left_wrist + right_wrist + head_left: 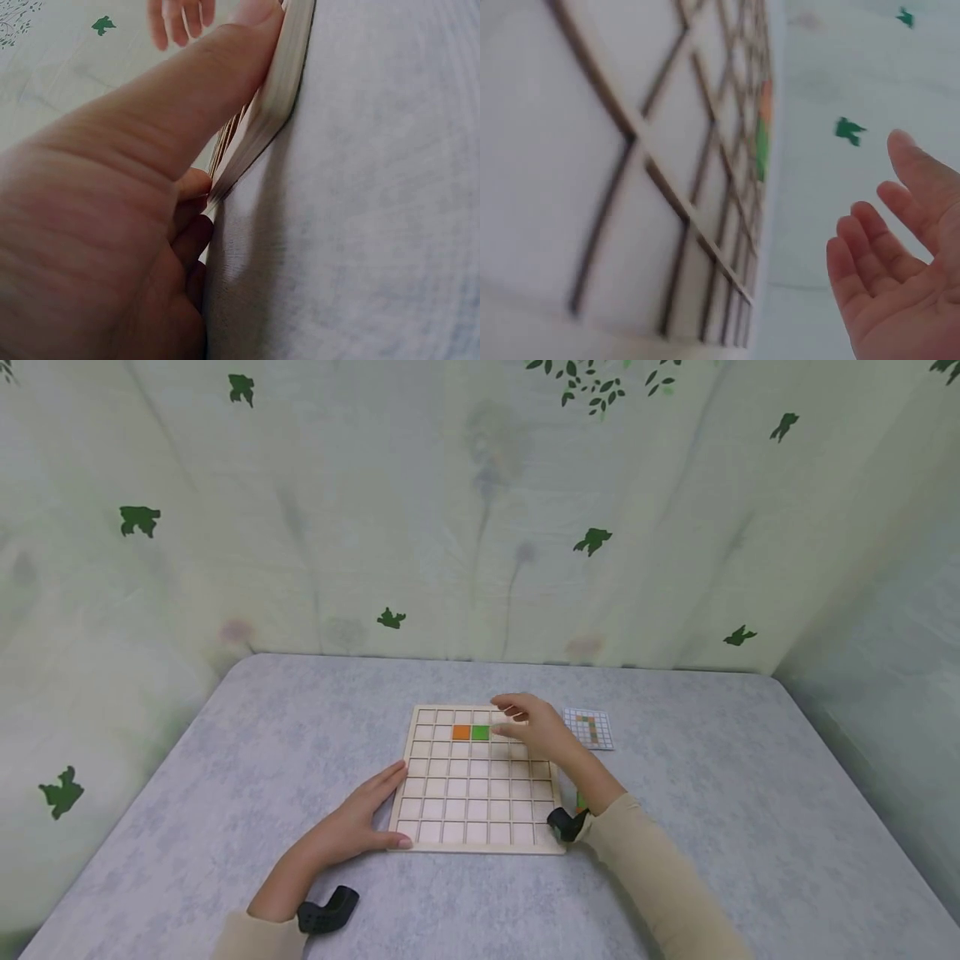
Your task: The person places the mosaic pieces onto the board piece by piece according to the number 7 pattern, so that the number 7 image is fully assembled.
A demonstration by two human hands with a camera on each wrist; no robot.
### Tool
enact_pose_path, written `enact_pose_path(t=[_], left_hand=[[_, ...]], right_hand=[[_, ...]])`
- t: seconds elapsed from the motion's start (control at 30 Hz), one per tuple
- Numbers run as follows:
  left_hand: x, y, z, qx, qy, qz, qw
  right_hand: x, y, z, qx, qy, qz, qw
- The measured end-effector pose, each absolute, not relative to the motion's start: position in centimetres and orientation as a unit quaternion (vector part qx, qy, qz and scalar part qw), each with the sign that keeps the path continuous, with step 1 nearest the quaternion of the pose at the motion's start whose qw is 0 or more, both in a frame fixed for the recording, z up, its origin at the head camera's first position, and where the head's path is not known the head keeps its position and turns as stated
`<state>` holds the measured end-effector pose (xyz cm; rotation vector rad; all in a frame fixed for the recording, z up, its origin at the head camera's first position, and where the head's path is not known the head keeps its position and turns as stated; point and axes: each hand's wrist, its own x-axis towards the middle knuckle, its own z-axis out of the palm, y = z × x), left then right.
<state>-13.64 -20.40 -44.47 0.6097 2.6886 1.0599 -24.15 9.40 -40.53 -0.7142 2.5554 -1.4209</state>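
A wooden grid board (477, 849) lies on the table, with an orange tile (461, 732) and a green tile (481, 732) side by side in its second row from the back. At the board's left edge rests the left hand (347, 825), thumb on the near corner and fingers along the side; the left wrist view shows the thumb (150, 112) against the frame. Over the board's back right part hovers the right hand (542, 727), fingers slightly bent and apart, holding nothing visible. In the right wrist view that hand (904, 277) is clear of the grid.
A small pattern card (589, 729) lies right of the board, near its back corner. Partly hidden by the right forearm, a green piece (581, 802) with some orange by it lies beside the board's right edge. A leaf-printed cloth (480, 527) hangs behind the table.
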Motion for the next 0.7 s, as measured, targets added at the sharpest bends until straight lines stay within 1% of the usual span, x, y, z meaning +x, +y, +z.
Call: enact_pose_path(t=[0.17, 0.27, 0.5, 0.7], left_hand=[[-13.7, -20.4, -44.6, 0.206, 0.906, 0.357, 0.093], [-13.7, -20.4, -44.6, 0.205, 0.907, 0.356, 0.093], [-13.7, -20.4, -44.6, 0.203, 0.905, 0.361, 0.095], [-13.7, -20.4, -44.8, 0.202, 0.906, 0.359, 0.095]], right_hand=[[-23.0, 12.2, -39.2, -0.232, 0.839, -0.492, 0.028], [-22.3, 13.9, -39.3, -0.209, 0.848, -0.486, 0.026], [-20.7, 17.0, -41.1, -0.165, 0.880, -0.439, 0.070], [-20.4, 18.4, -43.2, -0.164, 0.888, -0.419, 0.094]])
